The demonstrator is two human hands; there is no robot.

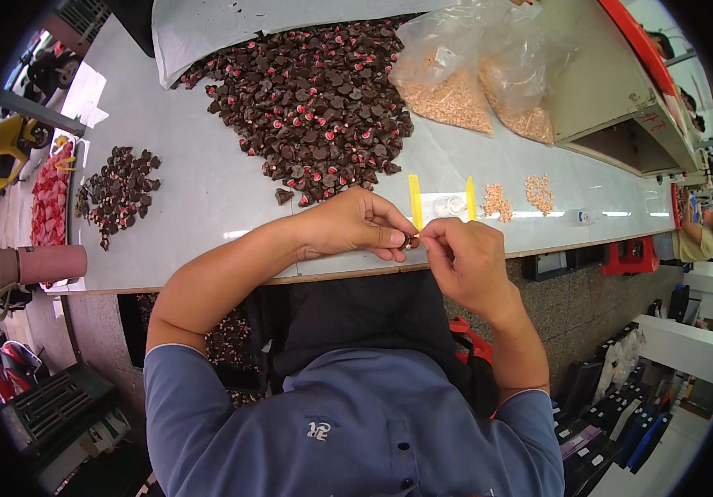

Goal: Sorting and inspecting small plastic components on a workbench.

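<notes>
Dark brown, with a hint of red, the small rounded piece (409,242) sits in the fingers of the left hand (355,229), just above the near edge of the glossy pale grey tabletop (187,203). Thumb and fingers close narrowly on it and cover much of its outline. The right hand (462,255) meets it from the other side, thumb and forefinger drawn close together at the piece's edge; whether they pinch a tiny bit of their own cannot be made out, and its other fingers are curled.

Beyond the hands spreads a large heap of dark brown lumpy pieces (323,108), many showing red-and-white spots; a crumpled white sheet (199,37) hides its far side. A smaller heap of similar dark pieces (122,192) lies to the left, its details too small to tell.

Just past the right hand stand two flat yellow strips (415,201), with a clear, roundish object (449,205) between them, its shape blurred by glare. Beside these lie two loose clusters of grainy tan bits (497,203). Farther back, two wrinkled, see-through plastic bags (448,95) hold more such grains, their tops cut off by the upper rim.
</notes>
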